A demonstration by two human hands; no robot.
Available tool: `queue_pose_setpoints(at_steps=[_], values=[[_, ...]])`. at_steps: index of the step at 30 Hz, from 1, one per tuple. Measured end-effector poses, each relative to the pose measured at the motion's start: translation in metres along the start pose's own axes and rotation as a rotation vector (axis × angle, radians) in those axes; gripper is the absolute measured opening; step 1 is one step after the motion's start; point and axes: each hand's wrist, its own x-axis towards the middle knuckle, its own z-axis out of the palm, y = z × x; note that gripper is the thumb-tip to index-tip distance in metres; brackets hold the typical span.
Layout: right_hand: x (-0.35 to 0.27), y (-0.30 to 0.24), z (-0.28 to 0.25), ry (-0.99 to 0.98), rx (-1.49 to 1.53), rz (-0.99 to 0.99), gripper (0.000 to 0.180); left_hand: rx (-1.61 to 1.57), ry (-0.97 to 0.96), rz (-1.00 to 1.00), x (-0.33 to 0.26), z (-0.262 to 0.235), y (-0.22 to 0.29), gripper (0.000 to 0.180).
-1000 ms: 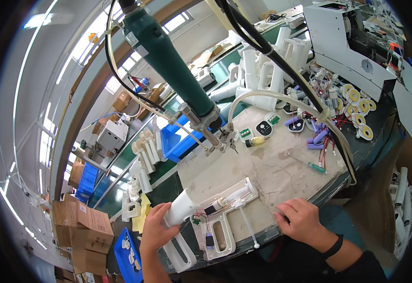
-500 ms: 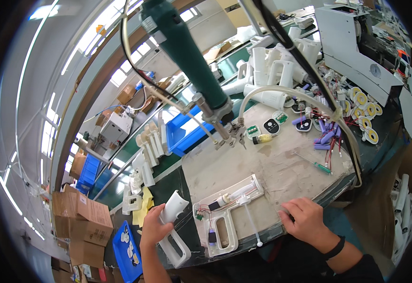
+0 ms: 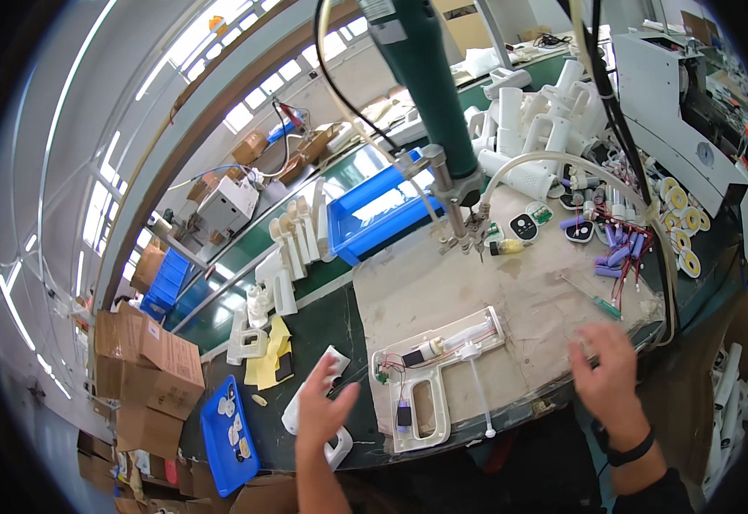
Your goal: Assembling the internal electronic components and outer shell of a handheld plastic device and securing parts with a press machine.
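Open and loose, the left hand (image 3: 327, 404) is spread over a smooth white shell (image 3: 292, 415), lower left of centre, contact unclear; the right hand (image 3: 607, 370), lower right, looks empty. Light, broad finger contact would suit that shell best. Beyond, lower centre, lies an open, loop-handled white housing (image 3: 440, 390), red wires (image 3: 401, 370) exposed

The room is lit by thin white tube lights (image 3: 16, 295) strung along a pale grey ceiling (image 3: 87, 107). Bright, many-paned windows (image 3: 238, 118) are set in a plain, pale grey wall (image 3: 304, 92). The left of the view is crossed by a long grey beam (image 3: 131, 184) edged in brown. Behind it, a long, glossy, green-topped bench (image 3: 209, 313) is seen, on which light is reflected and a boxy white machine (image 3: 228, 206) is placed. At the lower left, brown cardboard cartons (image 3: 164, 377) are stacked.
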Motion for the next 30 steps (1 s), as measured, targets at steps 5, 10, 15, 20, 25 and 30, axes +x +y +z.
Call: queue_pose_setpoints(at_steps=[5, 10, 15, 20, 25, 30], values=[[0.016, 0.034, -0.002, -0.061, -0.504, 0.025, 0.025, -0.09, 0.046, -0.136, -0.01, 0.057, -0.002, 0.054], [0.016, 0.048, -0.006, -0.194, -0.604, 0.035, 0.029, -0.218, 0.136, -0.169, -0.011, 0.069, -0.001, 0.032], [0.024, 0.058, -0.006, -0.316, -0.696, 0.085, 0.03, -0.167, 0.265, -0.22, -0.013, 0.072, 0.013, 0.026], [0.022, 0.031, -0.007, -0.125, -0.385, 0.199, 0.025, -0.437, 0.327, -0.064, -0.011, 0.087, -0.001, 0.026], [0.019, -0.028, 0.002, -0.196, -0.062, 0.077, 0.026, -0.598, 0.259, -0.175, -0.015, 0.079, 0.017, 0.025], [0.013, -0.072, 0.053, -0.628, 0.201, -0.175, 0.044, -0.833, 0.363, -0.183, -0.016, 0.086, 0.027, 0.029]])
